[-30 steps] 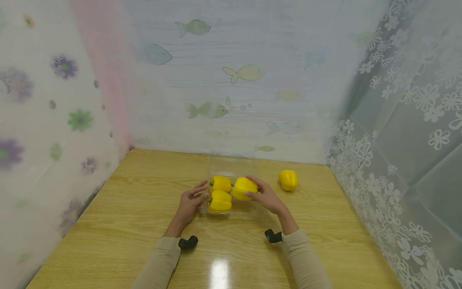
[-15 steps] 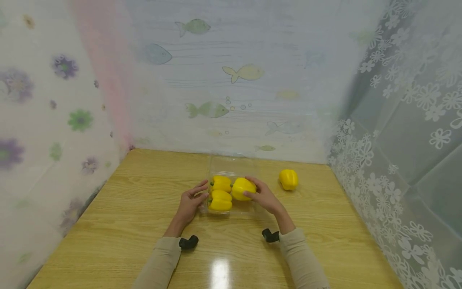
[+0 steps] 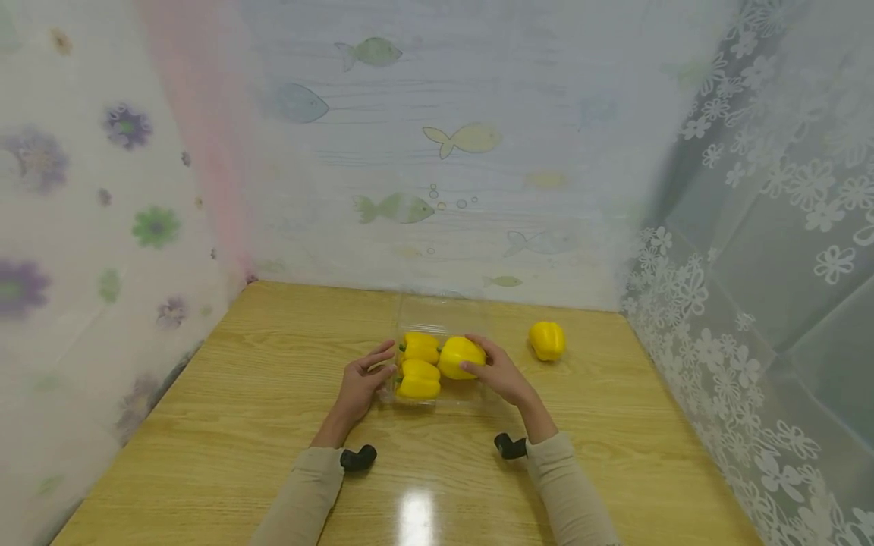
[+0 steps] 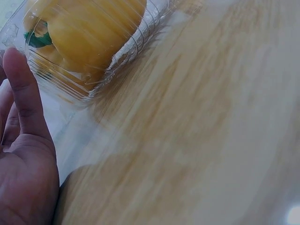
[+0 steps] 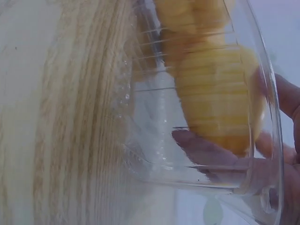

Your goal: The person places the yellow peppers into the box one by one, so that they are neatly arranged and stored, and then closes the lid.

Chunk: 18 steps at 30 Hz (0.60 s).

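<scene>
A clear plastic clamshell box (image 3: 456, 393) lies on the table with its lid (image 3: 440, 311) folded back. Two yellow bell peppers, one behind (image 3: 420, 347) and one in front (image 3: 419, 381), lie along its left side, green stems leftward. My right hand (image 3: 504, 373) grips a third bell pepper (image 3: 456, 358) in the right part of the box; the right wrist view shows that pepper (image 5: 215, 93) through the clear wall. Fingers fairly straight, my left hand (image 3: 360, 385) touches the box's left side. In the left wrist view its thumb (image 4: 26, 93) reaches the ribbed wall.
Another yellow bell pepper (image 3: 547, 340) lies on the wooden table (image 3: 614, 425), right of the box. Black curved pieces stick out at the left wrist (image 3: 358, 458) and the right wrist (image 3: 510, 446). Patterned curtains enclose the table's back and sides.
My right hand has shifted slightly left with the bell pepper, bringing it closer to the two others. The left hand stays at the box's side.
</scene>
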### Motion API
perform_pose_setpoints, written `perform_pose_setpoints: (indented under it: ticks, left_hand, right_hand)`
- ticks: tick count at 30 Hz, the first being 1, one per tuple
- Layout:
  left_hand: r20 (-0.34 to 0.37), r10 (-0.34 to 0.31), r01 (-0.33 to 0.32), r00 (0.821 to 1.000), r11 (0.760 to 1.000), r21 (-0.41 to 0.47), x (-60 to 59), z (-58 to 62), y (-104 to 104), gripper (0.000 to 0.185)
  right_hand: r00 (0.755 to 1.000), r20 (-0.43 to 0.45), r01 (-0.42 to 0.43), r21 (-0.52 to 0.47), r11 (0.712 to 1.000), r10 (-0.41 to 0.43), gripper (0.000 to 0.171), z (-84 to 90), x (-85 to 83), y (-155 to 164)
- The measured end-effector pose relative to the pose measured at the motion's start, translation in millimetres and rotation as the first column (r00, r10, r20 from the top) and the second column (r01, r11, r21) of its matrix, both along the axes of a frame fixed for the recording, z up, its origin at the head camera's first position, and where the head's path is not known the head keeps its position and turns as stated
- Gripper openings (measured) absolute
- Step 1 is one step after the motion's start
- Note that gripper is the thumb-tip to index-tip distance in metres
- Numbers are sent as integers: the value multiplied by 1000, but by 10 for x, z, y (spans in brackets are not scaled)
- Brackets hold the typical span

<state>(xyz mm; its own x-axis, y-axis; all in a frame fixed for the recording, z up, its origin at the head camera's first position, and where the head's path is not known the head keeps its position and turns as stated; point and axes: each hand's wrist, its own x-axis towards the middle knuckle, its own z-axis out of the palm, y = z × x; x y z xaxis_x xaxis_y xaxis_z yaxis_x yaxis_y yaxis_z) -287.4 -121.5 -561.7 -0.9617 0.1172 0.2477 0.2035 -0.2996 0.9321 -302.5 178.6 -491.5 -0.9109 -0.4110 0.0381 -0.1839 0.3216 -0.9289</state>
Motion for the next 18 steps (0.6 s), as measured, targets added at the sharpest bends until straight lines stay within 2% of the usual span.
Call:
perform_pose_setpoints:
  ticks: [9, 18]
  left_hand:
    - [23, -5, 5, 1000, 1000, -5, -20, 6, 21, 43]
    - [26, -5, 4, 1000, 1000, 18, -29, -15, 16, 42]
  right_hand:
    - [998, 0, 60, -4, 998, -60, 68, -11, 20, -25]
    - [995, -36, 93, 54, 994, -91, 63, 12, 33, -51]
